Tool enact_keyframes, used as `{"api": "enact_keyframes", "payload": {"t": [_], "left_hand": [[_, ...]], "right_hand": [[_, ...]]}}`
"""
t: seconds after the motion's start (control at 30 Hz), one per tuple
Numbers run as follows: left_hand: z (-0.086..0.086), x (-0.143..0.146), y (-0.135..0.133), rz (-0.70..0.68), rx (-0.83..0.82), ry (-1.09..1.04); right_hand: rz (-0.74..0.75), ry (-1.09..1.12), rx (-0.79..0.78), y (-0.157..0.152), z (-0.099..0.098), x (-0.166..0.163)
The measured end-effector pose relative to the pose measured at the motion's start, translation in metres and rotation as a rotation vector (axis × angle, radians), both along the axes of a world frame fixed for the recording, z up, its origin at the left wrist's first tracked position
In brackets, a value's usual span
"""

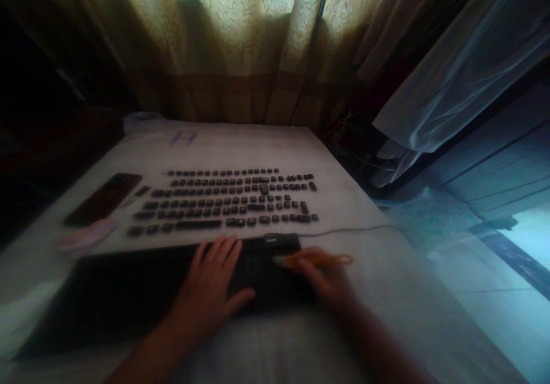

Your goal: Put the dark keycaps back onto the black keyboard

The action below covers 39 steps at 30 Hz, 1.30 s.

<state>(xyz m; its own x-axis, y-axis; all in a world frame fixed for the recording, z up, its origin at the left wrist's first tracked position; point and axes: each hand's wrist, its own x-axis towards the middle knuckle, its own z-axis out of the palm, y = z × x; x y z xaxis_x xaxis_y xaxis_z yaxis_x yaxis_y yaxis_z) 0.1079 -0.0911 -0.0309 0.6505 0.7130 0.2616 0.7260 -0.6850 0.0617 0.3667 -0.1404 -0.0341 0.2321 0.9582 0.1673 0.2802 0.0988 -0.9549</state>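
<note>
A black keyboard base [129,292], its keys off, lies across the near part of the table. My left hand [210,286] rests flat on its middle, fingers spread and thumb out to the side. In my right hand [322,272] is a small brush [339,259] with an orange handle that ends in a loop. Its pale bristles touch or hover just above the right end of the base; I cannot tell which. Beyond the base, loose black keycaps [200,224] are laid out in several rows.
A dark phone [103,199] and a crumpled pink cloth [88,236] lie on the left of the white-covered table [240,146]. A thin cable [344,230] runs from the base over the right edge. Curtains [240,40] hang behind, and white fabric [433,109] hangs at right.
</note>
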Motion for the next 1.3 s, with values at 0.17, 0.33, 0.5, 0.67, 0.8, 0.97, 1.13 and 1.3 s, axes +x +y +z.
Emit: {"api": "enact_keyframes", "payload": {"t": [0.17, 0.33, 0.5, 0.67, 0.8, 0.97, 1.13, 1.3], "left_hand": [[0.0, 0.0, 0.002, -0.001, 0.02, 0.018], [-0.001, 0.0, 0.002, -0.001, 0.012, 0.029], [-0.001, 0.0, 0.002, -0.004, 0.012, 0.021], [0.001, 0.0, 0.002, -0.011, -0.003, 0.026], [0.001, 0.001, 0.002, -0.006, 0.006, 0.033], [0.002, 0.002, 0.002, -0.012, 0.054, 0.051], [0.001, 0.001, 0.002, -0.006, 0.02, 0.041], [-0.001, 0.0, 0.003, -0.006, -0.012, 0.026]], "right_hand": [[-0.165, 0.181, 0.0, 0.007, 0.001, 0.012], [-0.107, -0.051, 0.033, 0.004, -0.001, 0.018], [-0.11, -0.211, 0.127, 0.0, 0.0, 0.012], [-0.106, -0.289, 0.118, -0.002, 0.005, 0.011], [-0.057, -0.296, 0.127, -0.003, 0.008, 0.009], [-0.023, -0.208, 0.088, -0.002, 0.004, 0.008], [-0.088, -0.145, 0.134, -0.001, -0.002, 0.016], [-0.07, -0.278, 0.152, -0.001, 0.003, 0.017]]}}
